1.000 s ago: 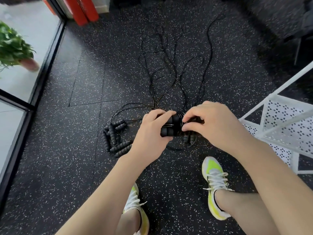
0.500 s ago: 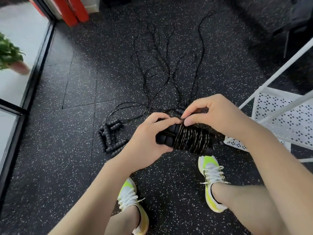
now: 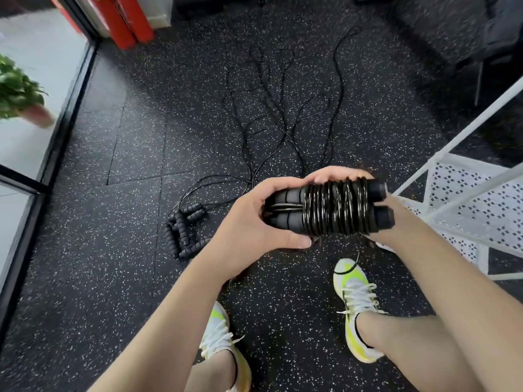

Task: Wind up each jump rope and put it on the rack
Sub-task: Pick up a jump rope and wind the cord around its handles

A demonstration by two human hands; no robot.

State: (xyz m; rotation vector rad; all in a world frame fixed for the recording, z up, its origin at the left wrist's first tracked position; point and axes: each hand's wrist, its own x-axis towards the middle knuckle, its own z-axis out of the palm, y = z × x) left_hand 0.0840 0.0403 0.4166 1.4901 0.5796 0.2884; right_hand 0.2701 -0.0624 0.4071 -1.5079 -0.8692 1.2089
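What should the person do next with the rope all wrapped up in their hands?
Probably carry the wound jump rope rightward to the white rack. Its cord already coils tightly round both handles, both hands grip it, and the rack stands just beside the right hand.

No writing, label, brand mark or number can be read anywhere here.

Wound black jump rope, held level
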